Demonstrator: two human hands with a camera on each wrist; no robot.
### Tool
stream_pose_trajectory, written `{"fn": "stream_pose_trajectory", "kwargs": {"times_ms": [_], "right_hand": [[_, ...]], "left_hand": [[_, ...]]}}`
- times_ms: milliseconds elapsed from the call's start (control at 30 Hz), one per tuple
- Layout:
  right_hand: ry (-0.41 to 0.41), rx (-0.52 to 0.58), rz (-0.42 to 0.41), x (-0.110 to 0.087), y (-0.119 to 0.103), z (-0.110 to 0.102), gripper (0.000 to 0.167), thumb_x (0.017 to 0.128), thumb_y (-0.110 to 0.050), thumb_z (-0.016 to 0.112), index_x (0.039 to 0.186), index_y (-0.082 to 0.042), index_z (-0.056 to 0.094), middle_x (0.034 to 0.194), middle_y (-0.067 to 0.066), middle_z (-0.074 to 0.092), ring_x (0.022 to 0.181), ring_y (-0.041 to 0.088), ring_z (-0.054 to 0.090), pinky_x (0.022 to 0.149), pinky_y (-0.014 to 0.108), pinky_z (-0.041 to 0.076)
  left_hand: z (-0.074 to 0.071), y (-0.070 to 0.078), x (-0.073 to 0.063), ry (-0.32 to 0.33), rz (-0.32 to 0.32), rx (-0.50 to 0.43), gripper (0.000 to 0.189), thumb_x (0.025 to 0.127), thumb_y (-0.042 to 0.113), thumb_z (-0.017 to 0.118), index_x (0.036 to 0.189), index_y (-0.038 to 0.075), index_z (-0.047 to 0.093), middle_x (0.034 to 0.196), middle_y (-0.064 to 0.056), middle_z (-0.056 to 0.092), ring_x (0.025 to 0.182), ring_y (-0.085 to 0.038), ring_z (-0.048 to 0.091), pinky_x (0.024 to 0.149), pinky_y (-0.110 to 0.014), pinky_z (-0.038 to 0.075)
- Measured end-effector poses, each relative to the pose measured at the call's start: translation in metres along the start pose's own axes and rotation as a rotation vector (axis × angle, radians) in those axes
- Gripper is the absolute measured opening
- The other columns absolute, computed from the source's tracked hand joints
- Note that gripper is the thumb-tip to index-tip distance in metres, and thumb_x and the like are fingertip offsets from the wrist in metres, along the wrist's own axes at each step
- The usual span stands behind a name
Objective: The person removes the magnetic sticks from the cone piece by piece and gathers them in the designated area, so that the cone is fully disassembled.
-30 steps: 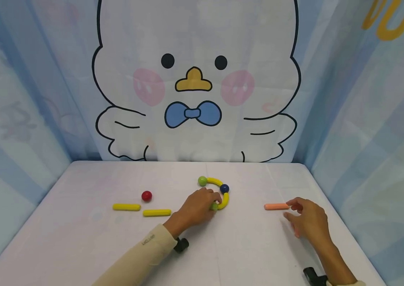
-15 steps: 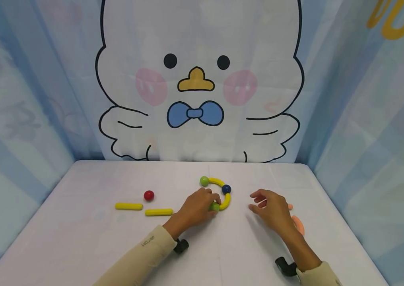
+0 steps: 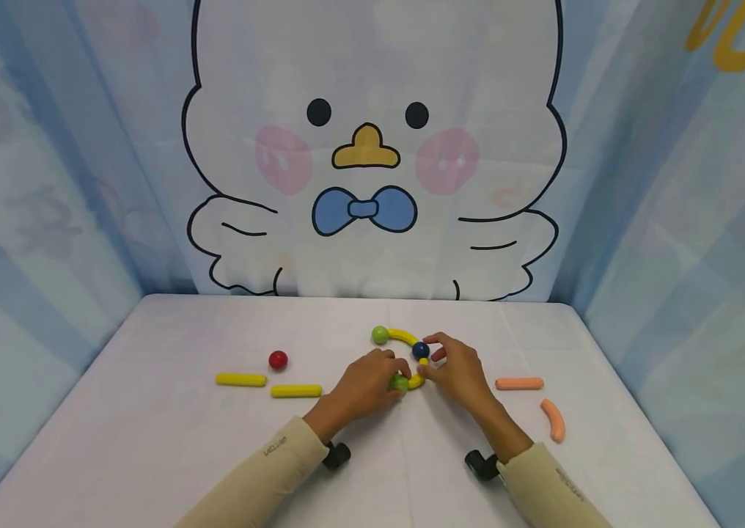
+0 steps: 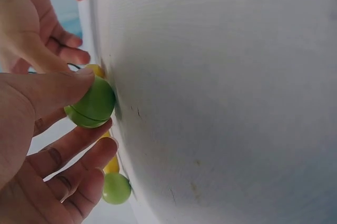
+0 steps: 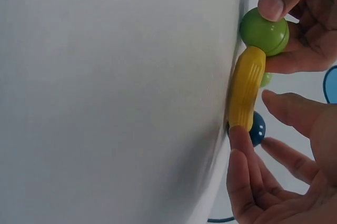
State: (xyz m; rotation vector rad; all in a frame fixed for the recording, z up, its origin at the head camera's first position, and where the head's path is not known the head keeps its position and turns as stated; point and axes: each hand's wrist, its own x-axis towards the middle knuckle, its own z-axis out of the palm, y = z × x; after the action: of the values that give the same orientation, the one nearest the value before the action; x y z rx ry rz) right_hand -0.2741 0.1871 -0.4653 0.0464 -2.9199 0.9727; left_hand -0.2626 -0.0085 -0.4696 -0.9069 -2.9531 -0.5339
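Note:
My left hand point(image 3: 362, 381) pinches a green ball point(image 5: 266, 29) between thumb and fingers, low over the tabletop. A curved yellow stick point(image 5: 246, 90) runs from that ball toward a dark blue ball point(image 3: 421, 351). Beyond it, another curved yellow stick point(image 3: 402, 336) leads to a second green ball point(image 3: 380, 335), making an arc. At the arc's right side is my right hand point(image 3: 461, 370), its fingers spread and relaxed around the blue ball and lower yellow stick. In the right wrist view its thumb stands apart from the stick, while a fingertip overlaps the stick's end.
On the left of the white table point(image 3: 115, 440) lie a red ball point(image 3: 278, 360) and two straight yellow sticks, one outer point(image 3: 241, 379) and one inner point(image 3: 296, 391). A straight orange stick point(image 3: 520, 383) and a curved orange stick point(image 3: 553, 420) lie at right.
My right hand has moved left from beside the orange sticks to the arc, uncovering both of them. The left hand keeps its pinch on the green ball.

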Motion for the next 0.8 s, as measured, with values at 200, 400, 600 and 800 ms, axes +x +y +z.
{"fn": "stream_pose_trajectory", "kwargs": {"times_ms": [200, 400, 600, 800], "right_hand": [[-0.016, -0.054, 0.013, 0.008, -0.005, 0.008, 0.055, 0.088, -0.021, 0.088, 0.138, -0.012, 0.067, 0.105, 0.013, 0.067, 0.092, 0.026, 0.06, 0.079, 0.04, 0.052], [-0.021, -0.056, 0.049, 0.01, -0.009, 0.01, 0.055, 0.087, -0.022, 0.089, 0.137, -0.014, 0.067, 0.106, 0.012, 0.068, 0.093, 0.026, 0.06, 0.08, 0.04, 0.051], [-0.029, -0.041, 0.078, 0.008, -0.011, 0.01, 0.055, 0.088, -0.021, 0.088, 0.138, -0.016, 0.065, 0.104, 0.011, 0.071, 0.091, 0.025, 0.062, 0.078, 0.037, 0.054], [-0.041, -0.018, 0.095, 0.008, -0.011, 0.01, 0.057, 0.088, -0.019, 0.089, 0.14, -0.016, 0.064, 0.102, 0.01, 0.07, 0.089, 0.024, 0.062, 0.074, 0.032, 0.056]], "left_hand": [[-0.001, 0.001, 0.0, -0.004, 0.006, -0.005, 0.03, 0.093, 0.025, 0.085, 0.122, 0.022, 0.077, 0.111, 0.002, 0.07, 0.093, -0.012, 0.056, 0.082, -0.026, 0.053], [-0.002, 0.001, -0.001, -0.008, 0.011, -0.009, 0.03, 0.094, 0.023, 0.084, 0.122, 0.021, 0.076, 0.114, 0.001, 0.07, 0.095, -0.012, 0.059, 0.086, -0.029, 0.056], [-0.004, 0.0, -0.002, -0.021, 0.025, -0.007, 0.029, 0.095, 0.02, 0.082, 0.124, 0.019, 0.077, 0.112, 0.0, 0.067, 0.091, -0.011, 0.056, 0.081, -0.026, 0.053], [-0.008, -0.003, -0.008, -0.014, 0.014, -0.025, 0.03, 0.095, 0.018, 0.081, 0.125, 0.019, 0.078, 0.108, 0.001, 0.066, 0.089, -0.011, 0.054, 0.078, -0.023, 0.051]]}}
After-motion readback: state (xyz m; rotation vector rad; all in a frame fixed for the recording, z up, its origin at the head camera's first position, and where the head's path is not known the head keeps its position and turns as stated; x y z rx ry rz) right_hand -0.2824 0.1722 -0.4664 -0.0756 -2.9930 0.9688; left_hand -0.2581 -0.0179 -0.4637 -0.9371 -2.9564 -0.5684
